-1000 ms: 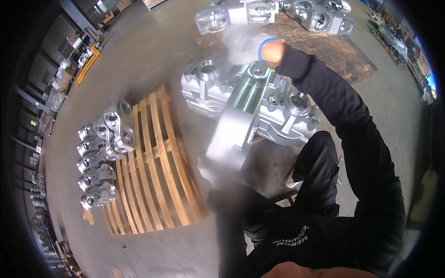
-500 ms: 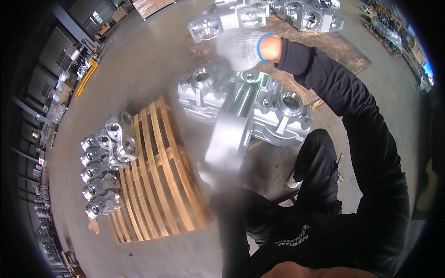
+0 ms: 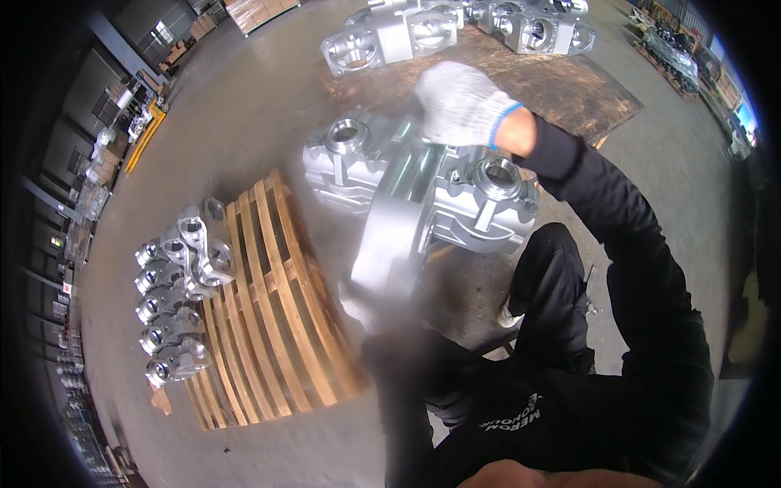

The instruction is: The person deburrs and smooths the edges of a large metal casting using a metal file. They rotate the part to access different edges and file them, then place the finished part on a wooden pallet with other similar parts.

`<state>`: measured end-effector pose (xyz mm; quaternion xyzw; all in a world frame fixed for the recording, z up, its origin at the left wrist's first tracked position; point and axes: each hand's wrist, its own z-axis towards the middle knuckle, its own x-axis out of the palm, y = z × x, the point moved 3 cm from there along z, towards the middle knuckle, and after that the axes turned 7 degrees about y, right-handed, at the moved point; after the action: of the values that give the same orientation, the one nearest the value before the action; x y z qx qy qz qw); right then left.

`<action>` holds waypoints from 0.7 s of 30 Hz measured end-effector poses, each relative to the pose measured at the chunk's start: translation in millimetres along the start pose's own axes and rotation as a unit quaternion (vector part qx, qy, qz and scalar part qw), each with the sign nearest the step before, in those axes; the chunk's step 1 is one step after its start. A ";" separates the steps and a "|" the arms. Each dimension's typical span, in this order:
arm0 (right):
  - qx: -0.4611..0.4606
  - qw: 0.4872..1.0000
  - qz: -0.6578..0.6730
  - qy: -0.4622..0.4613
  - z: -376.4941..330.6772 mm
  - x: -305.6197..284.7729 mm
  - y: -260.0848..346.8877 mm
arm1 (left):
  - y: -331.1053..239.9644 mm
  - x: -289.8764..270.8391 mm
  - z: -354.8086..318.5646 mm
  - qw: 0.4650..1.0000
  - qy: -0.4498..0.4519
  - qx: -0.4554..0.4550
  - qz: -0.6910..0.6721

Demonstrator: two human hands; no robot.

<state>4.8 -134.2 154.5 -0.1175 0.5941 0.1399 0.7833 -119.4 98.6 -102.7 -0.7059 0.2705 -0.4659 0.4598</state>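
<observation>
A large silver metal casting [image 3: 394, 213] with a long raised middle arm and two round bored openings stands in front of me. My right hand [image 3: 462, 106], in a white knit glove with a blue cuff, is curled over the casting's far end. Its fingers are closed, and whatever they hold is hidden. At the near end of the middle arm is my left hand [image 3: 355, 302], also in a pale glove. A dark blurred patch covers much of it, so its grip does not show.
A wooden pallet [image 3: 259, 285] lies on the floor to the left, with several smaller silver castings [image 3: 167, 313] along its far-left side. Beyond my right hand, more large castings [image 3: 390, 41] rest on a brown board [image 3: 569, 89]. A yellow pallet jack [image 3: 146, 134] stands far left.
My right hand has moved to the right and nearer to me, over the casting's far end. My left hand stays at the near end. The view has shifted slightly.
</observation>
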 end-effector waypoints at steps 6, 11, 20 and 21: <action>-0.001 1.000 0.027 0.012 -22.2 2.7 -4.8 | 23.5 -20.3 12.0 0.974 0.082 -0.078 -0.196; -0.039 0.999 0.017 -0.028 -39.7 -4.9 -13.0 | 36.9 -32.4 35.9 0.999 -0.025 0.031 -0.007; 0.015 0.999 0.033 0.038 -44.3 3.3 -21.9 | 54.6 -45.5 48.0 0.769 0.320 -0.290 -0.471; 0.031 0.998 0.047 0.036 -45.3 7.0 -21.9 | 66.2 -52.7 59.1 0.891 0.203 -0.178 -0.365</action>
<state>-26.3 -170.0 136.1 -0.0700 0.6309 0.1540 0.7572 -84.8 136.2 -192.4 -0.7149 0.1595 -0.6782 0.0596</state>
